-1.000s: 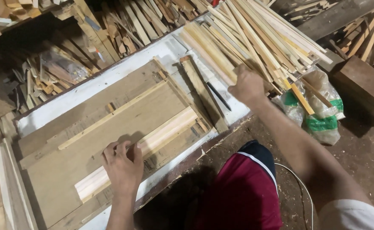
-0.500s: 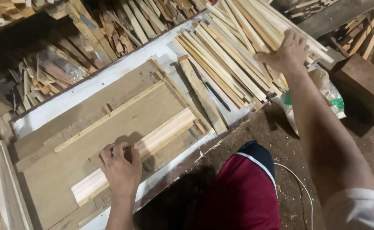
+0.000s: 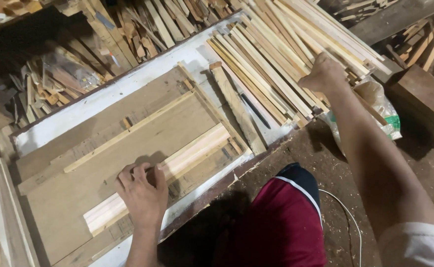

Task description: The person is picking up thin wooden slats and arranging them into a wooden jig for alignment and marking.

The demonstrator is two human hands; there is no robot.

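Our left hand (image 3: 142, 194) presses flat, fingers spread, on pale slats (image 3: 163, 169) lying on a board (image 3: 103, 163). Our right hand (image 3: 324, 74), reaching far forward, closes in a fist on sticks (image 3: 276, 64) piled beyond the board.

Joined strips (image 3: 167, 168) lie on the board (image 3: 78, 198) — stick pile (image 3: 276, 59) right.

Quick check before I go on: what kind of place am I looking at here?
Most likely a small woodworking shop. A big stack of thin wooden slats lies under the right hand, the left hand presses pale strips on a board jig, and offcuts and sawdust cover the floor.
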